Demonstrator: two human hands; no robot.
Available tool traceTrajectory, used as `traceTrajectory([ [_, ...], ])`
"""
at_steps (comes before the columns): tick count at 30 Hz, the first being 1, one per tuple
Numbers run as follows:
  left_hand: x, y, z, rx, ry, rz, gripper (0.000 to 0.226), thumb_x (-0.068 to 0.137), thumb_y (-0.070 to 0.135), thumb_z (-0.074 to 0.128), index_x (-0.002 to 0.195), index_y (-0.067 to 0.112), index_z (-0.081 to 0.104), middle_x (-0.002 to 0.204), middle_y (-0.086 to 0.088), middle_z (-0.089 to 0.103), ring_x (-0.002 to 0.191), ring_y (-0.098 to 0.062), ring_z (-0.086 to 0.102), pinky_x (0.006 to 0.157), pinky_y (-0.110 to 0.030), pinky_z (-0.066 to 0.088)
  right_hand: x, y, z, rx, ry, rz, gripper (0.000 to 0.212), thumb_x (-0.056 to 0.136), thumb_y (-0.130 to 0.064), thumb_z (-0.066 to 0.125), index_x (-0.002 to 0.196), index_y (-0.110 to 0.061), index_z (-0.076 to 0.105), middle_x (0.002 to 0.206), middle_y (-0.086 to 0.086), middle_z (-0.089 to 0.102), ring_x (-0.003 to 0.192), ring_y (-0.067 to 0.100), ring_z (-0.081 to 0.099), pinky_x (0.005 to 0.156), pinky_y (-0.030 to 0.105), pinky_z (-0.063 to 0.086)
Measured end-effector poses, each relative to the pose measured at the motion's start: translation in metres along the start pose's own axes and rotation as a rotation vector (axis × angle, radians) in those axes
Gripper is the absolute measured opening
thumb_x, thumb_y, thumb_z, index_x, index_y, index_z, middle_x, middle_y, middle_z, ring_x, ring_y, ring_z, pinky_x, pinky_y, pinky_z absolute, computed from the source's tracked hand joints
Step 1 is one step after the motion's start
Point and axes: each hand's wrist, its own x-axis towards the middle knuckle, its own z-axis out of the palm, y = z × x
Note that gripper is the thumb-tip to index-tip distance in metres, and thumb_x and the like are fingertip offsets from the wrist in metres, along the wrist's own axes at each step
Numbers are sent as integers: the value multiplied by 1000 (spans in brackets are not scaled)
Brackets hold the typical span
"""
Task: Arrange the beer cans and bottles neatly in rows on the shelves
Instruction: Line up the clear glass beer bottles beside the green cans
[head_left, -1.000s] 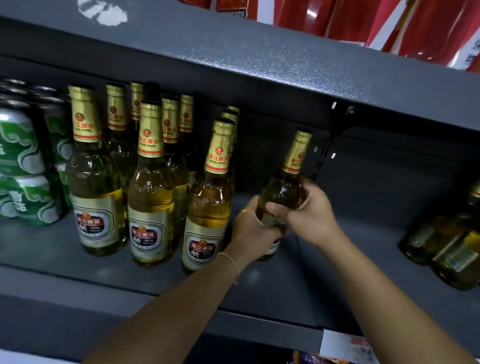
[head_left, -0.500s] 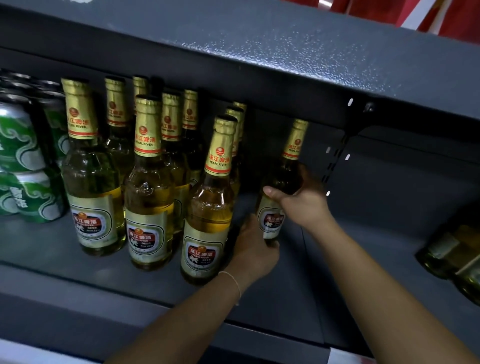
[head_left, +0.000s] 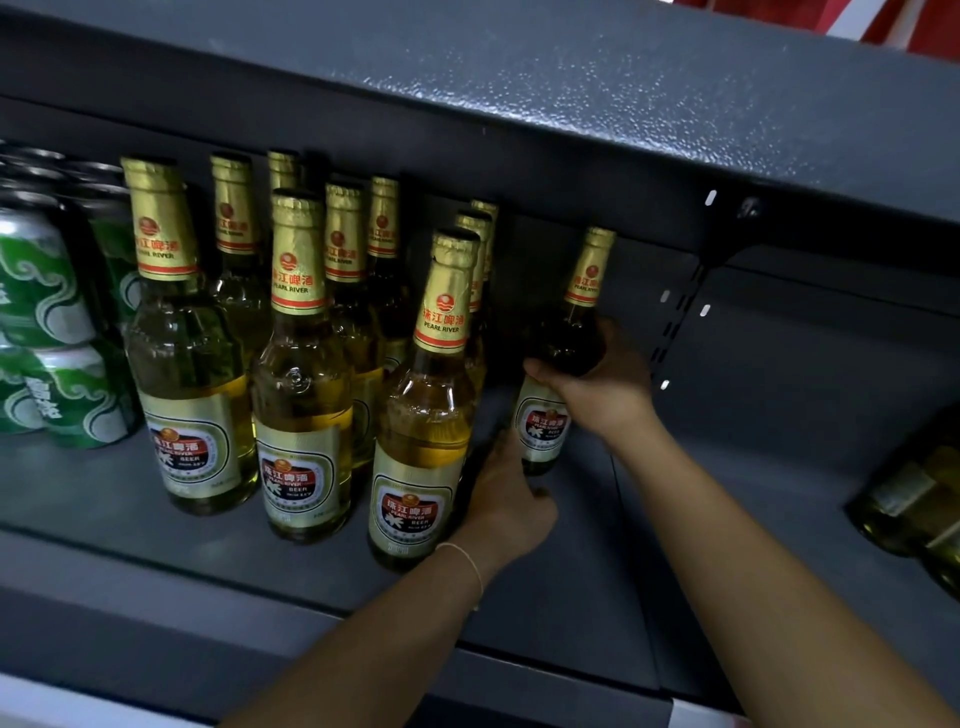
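Deep on the dark grey metal shelf (head_left: 130, 499), to the right of three rows of standing bottles, the right hand (head_left: 605, 387) is wrapping its grip around the shoulder of a clear glass beer bottle with a gold foil neck and a red-and-white label (head_left: 545, 431), which is standing upright or nearly so, its base looking close to the shelf. The left hand (head_left: 506, 501) is reaching in low beside that bottle's base and behind the nearest front-row gold-foiled bottle (head_left: 421, 415); whether its fingers are closing on anything I cannot tell. That left wrist is passing just beside the front bottle, so a careless pull could be knocking it forward off the edge. Stacked green beer cans (head_left: 57, 364) are sitting well to the left, out of harm's way.
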Motion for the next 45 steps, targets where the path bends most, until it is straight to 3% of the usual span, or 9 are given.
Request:
traceTrajectory([
  [3,1,-1,0,-27,-10,-16,79,81,13,58,152,23,23,150,3,37,139,-18,35,115,-31,29,0,-1,0,-7,9,-12,77,65,-41,90,130,-22,54,128,-1,63,116,19,62,96,32,51],
  [6,1,-1,-2,-48,-11,-7,76,82,10,58,150,24,27,146,3,42,135,-16,40,111,-26,32,0,0,2,2,6,-22,76,65,-41,90,130,-22,54,128,-1,62,116,20,61,98,36,51],
  [11,1,-3,-2,-67,-45,-23,85,79,14,60,152,24,19,153,2,33,139,-15,34,115,-33,31,3,6,-13,48,-130,-11,67,80,-30,82,138,-20,51,121,-8,62,111,10,59,94,23,46],
  [14,3,-5,0,-69,-43,-23,88,75,17,60,152,26,19,154,3,33,140,-14,32,115,-36,32,9,9,-19,84,-185,19,68,78,-27,84,138,-20,52,126,-5,66,113,13,63,103,36,50],
  [17,5,-6,0,-69,-53,-27,89,76,16,60,153,26,17,154,3,31,141,-16,31,114,-37,33,10,9,-16,101,-165,19,72,71,-33,86,135,-22,54,126,-3,68,114,16,65,103,41,51],
  [21,8,-9,1,-36,-51,-32,92,68,25,58,151,30,19,151,3,36,138,-18,37,111,-39,37,7,5,-15,90,-150,10,62,82,-21,80,137,-18,52,128,0,66,115,17,63,103,36,50],
  [28,7,-7,-2,2,-78,-20,90,78,18,62,153,25,14,156,1,29,142,-18,29,116,-37,30,6,9,-9,77,-108,-26,69,71,-42,80,133,-29,54,124,-4,69,113,16,65,101,42,52],
  [38,1,-5,-1,21,-56,9,89,77,19,60,154,23,14,158,0,23,144,-19,25,116,-38,30,-2,9,-8,5,-65,-22,58,85,-34,76,137,-24,53,128,-1,66,116,18,62,101,34,50],
  [45,-8,4,0,-62,-35,25,85,65,26,49,148,27,29,140,-4,48,125,-24,50,103,-43,46,-22,30,-11,73,19,57,63,82,-47,73,134,-14,56,113,2,72,101,17,67,94,37,55],
])
